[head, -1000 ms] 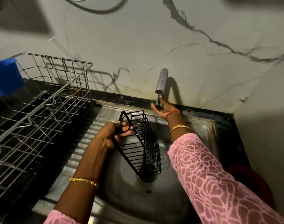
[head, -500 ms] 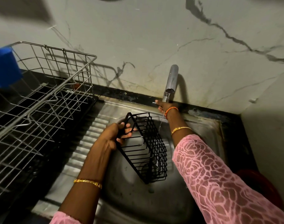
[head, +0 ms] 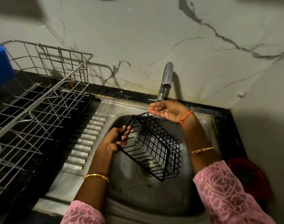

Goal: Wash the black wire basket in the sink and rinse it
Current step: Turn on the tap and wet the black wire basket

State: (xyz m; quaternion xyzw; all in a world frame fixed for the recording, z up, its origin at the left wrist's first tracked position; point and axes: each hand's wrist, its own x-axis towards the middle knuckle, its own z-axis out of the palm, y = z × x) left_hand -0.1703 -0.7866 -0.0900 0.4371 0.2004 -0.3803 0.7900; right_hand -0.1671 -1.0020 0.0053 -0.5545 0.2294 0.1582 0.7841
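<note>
A black wire basket [head: 154, 147] hangs tilted over the steel sink [head: 154, 199], its open side turned toward me. My left hand [head: 113, 141] grips its left rim. My right hand [head: 167, 109] is cupped palm up under the chrome tap [head: 166, 78], just above the basket's far corner, wet and holding nothing. A thin stream of water falls from the spout into the palm.
A steel wire dish rack [head: 41, 94] stands on the black counter at the left, with a blue object [head: 0, 67] at its far edge. The ribbed drainboard [head: 88, 139] lies between rack and bowl. A red container [head: 251, 178] sits at the right. A marble wall rises behind.
My right hand left the tap handle and turned palm up under the spout. Water now runs. The basket in my left hand tilted more toward me.
</note>
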